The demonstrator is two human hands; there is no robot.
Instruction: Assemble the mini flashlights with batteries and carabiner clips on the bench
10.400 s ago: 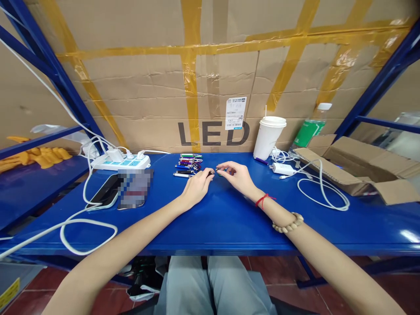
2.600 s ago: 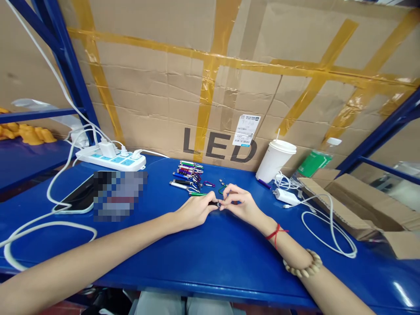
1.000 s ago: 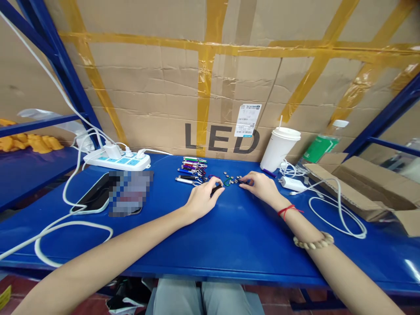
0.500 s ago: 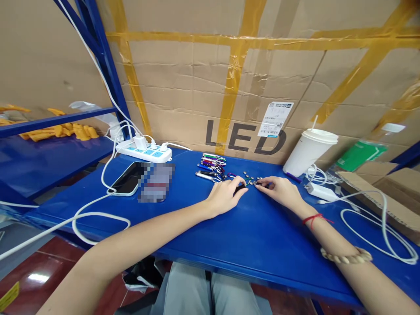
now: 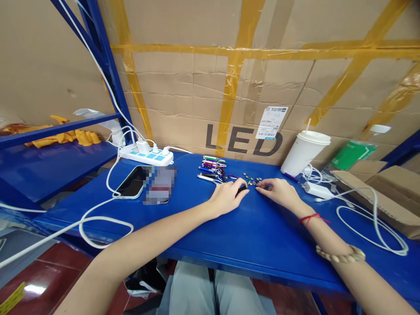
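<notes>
My left hand (image 5: 227,197) rests on the blue table (image 5: 229,236), its fingers closed on a small dark tube-shaped piece (image 5: 242,189). My right hand (image 5: 277,192) lies beside it, fingertips pinched at several small round silver cells (image 5: 252,180) scattered on the table. Just behind the left hand is a row of several small coloured keychain flashlights (image 5: 211,167).
A phone (image 5: 132,182) on a white cable and a power strip (image 5: 146,156) lie to the left. A lidded white cup (image 5: 303,152), a white charger (image 5: 316,190) with coiled cable and an open cardboard box (image 5: 380,192) stand right. A taped cardboard wall marked LED backs the table.
My right hand has moved away from the left hand to the small silver cells. The left hand still holds the dark piece. My head has turned left.
</notes>
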